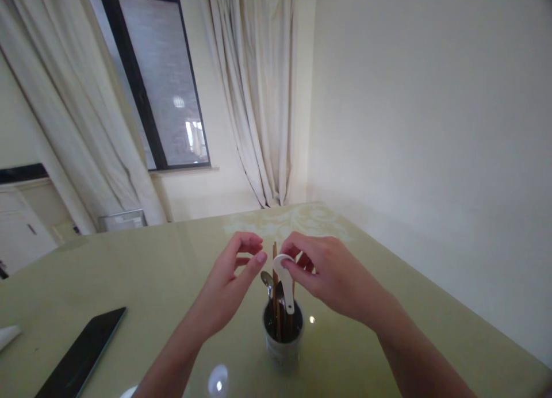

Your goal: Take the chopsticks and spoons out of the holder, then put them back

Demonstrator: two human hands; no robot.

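Right now your right hand (328,274) has its grip pinching the bowl end of a white spoon (285,283), thumb and fingertips pressed onto it from above and behind. The spoon's handle points down, its tip at the mouth of a small pale cup (282,346) that stands upright on the tabletop (172,271), directly below your hands. Inside the cup you have wooden chopsticks (275,260) standing nearly upright, their tops rising between your two hands, and a metal spoon (267,279) whose bowl shows just left of the white one.

Your left hand (230,286) holds nothing: its grip is loosely spread, fingers curled, the thumb stretched towards the white spoon and stopping just short of it, beside the chopstick tops.

Off to your left, well apart from the cup, a dark flat phone (81,355) lies on the tabletop. Behind the tabletop hang pale curtains (259,99) around a dark-framed window (159,81).
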